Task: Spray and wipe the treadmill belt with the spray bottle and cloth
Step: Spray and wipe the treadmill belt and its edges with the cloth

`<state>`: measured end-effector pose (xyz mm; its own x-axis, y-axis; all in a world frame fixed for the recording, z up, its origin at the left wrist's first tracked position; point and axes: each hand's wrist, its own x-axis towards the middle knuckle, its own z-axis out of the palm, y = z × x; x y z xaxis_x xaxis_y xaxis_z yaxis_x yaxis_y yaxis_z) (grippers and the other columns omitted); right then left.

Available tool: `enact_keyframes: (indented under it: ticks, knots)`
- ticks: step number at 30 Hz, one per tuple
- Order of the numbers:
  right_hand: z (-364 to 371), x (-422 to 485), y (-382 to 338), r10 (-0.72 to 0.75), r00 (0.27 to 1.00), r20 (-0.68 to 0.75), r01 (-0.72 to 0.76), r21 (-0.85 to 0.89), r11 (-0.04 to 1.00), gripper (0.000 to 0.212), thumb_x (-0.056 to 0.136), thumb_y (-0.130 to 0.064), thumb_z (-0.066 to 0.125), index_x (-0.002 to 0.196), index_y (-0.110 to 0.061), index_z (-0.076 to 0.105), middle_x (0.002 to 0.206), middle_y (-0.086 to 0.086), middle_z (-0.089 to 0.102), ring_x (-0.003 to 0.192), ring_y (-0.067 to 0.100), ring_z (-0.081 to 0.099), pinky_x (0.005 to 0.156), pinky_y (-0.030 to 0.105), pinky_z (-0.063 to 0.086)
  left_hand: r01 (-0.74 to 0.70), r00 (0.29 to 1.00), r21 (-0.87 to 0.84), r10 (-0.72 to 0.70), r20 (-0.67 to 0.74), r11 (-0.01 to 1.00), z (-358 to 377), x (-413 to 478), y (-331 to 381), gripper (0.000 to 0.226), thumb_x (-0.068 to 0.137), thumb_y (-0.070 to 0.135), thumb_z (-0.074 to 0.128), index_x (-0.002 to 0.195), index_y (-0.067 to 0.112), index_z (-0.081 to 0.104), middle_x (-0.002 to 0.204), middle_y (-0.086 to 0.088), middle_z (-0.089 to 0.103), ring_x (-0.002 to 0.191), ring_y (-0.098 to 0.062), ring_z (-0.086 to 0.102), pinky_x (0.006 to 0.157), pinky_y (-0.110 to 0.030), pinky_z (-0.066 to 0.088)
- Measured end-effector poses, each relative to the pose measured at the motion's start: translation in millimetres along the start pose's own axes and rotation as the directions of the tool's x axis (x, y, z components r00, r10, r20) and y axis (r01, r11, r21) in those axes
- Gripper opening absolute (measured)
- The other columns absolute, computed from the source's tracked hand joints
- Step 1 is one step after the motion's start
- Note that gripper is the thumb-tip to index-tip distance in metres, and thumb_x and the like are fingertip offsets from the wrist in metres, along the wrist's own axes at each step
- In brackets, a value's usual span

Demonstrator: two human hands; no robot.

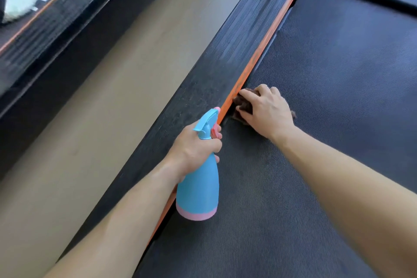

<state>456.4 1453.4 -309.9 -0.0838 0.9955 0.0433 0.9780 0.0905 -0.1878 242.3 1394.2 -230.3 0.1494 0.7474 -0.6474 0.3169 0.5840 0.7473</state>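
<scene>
The treadmill belt [327, 119] is a dark, finely ribbed surface filling the right and lower part of the view. On it, right against its left edge, lies a dark brown cloth [242, 106], bunched up and mostly covered. The right hand [264, 110] presses flat on top of the cloth, its fingers [248, 97] spread and curled loosely over the fabric, their tips touching the orange strip [266, 45] that borders the belt. Just beside the cloth, nearer the person, the left hand [196, 146] holds a blue spray bottle [198, 189] upright above the belt's left edge, its fingers wrapped tightly round the neck below the blue nozzle head and pink trigger. The bottle has a pink band round its base and does not touch the belt. Beyond the orange strip, away from the belt, runs the black ribbed side rail [203, 88], dusty and speckled next to the cloth. Past the rail is a tan floor [112, 101], then a second treadmill [45, 36], where a blurred white fluffy thing [18, 0] lies.
</scene>
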Motion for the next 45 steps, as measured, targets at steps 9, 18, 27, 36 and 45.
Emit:
enact_keyframes:
  ticks: [9,18,27,36,45]
  knots:
    - [11.0,-70.8,-30.4,-0.208,0.978,0.016,0.205,0.119,0.971,0.049,0.072,-0.033,0.083,0.115,-0.021,0.066,0.098,0.01,0.053,0.081,0.033,0.052,0.061,0.045,0.055,0.012,1.0,0.011,-0.012,-0.027,1.0,-3.9,-0.3,6.2,0.04,0.083,0.004,0.066,0.113,0.03,0.071,0.114,-0.006,0.076,0.077,-0.026,0.074,0.063,-0.024,0.059]
    - [-1.8,2.0,-16.5,0.306,0.95,-0.052,-0.294,0.168,0.941,0.037,0.087,-0.033,0.07,0.122,-0.024,0.064,0.111,0.014,0.053,0.1,0.039,0.053,0.079,0.044,0.049,-0.021,1.0,-0.034,0.022,0.02,0.999,-2.8,0.4,-4.4,0.066,0.09,-0.005,0.06,0.14,0.038,0.064,0.122,-0.007,0.071,0.085,-0.027,0.068,0.058,-0.017,0.054]
    - [0.4,-36.8,-9.8,0.061,0.997,-0.053,-0.059,0.052,0.997,0.047,0.079,-0.033,0.079,0.122,-0.021,0.064,0.105,0.012,0.055,0.092,0.037,0.054,0.065,0.046,0.056,-0.039,0.999,-0.059,0.041,0.029,0.997,-0.9,1.7,-3.4,0.068,0.09,-0.006,0.059,0.14,0.041,0.064,0.123,-0.007,0.071,0.085,-0.027,0.067,0.059,-0.017,0.055]
    - [-5.5,-93.1,-3.0,-0.146,0.987,0.06,0.137,0.134,0.981,0.053,0.076,-0.039,0.081,0.123,-0.026,0.062,0.1,0.008,0.053,0.087,0.032,0.054,0.062,0.046,0.056,-0.021,0.998,-0.015,0.022,0.051,1.0,16.1,-4.7,-1.2,0.067,0.078,0.006,0.065,0.131,0.046,0.067,0.112,-0.004,0.073,0.081,-0.025,0.067,0.065,-0.022,0.057]
    - [-20.4,-40.7,61.6,0.327,0.945,-0.026,-0.32,0.156,0.935,0.047,0.09,-0.041,0.066,0.134,-0.027,0.057,0.117,0.015,0.053,0.109,0.04,0.049,0.088,0.05,0.051,0.047,0.996,0.029,-0.049,0.081,0.998,33.5,-2.5,-4.0,0.041,0.086,0.001,0.065,0.114,0.03,0.073,0.106,-0.002,0.073,0.077,-0.023,0.069,0.071,-0.032,0.063]
